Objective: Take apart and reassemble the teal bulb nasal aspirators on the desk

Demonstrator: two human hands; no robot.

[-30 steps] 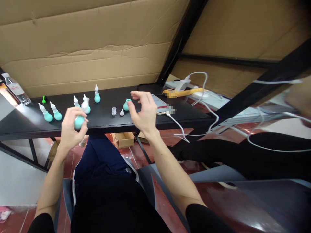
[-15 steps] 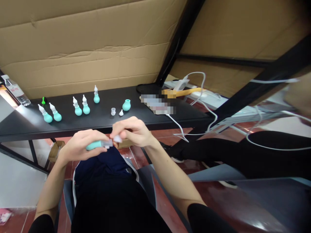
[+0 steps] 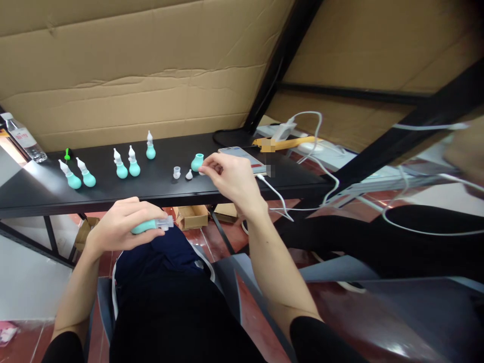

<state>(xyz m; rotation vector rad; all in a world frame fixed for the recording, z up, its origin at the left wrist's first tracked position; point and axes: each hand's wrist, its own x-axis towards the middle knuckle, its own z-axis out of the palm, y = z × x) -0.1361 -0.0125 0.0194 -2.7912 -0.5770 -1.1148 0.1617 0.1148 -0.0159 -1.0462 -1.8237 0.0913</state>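
My left hand [image 3: 126, 223] is closed around a teal nasal aspirator [image 3: 144, 227], held sideways above my lap. Its clear connector end points right and has no tip on it. Over the table's front part, my right hand [image 3: 235, 179] has thumb and forefinger pinched together; what they hold, if anything, I cannot make out. Those fingertips are close to a loose teal bulb [image 3: 197, 162] with an open neck. Left of it lie a small white nozzle tip [image 3: 189, 175] and a clear connector cup [image 3: 176, 172].
Several assembled aspirators [image 3: 121, 166] stand on the black table [image 3: 166, 189]. A water bottle [image 3: 24, 138] is at the far left, near a green-topped item [image 3: 67, 154]. A phone [image 3: 245, 157] with a white cable [image 3: 278, 194] lies right. Another person's dark-clothed leg [image 3: 340, 237] is beside me.
My right hand has moved up and right, from beside the aspirator to the loose bulb. The white piece it held no longer shows. My left hand keeps its hold, almost unmoved.
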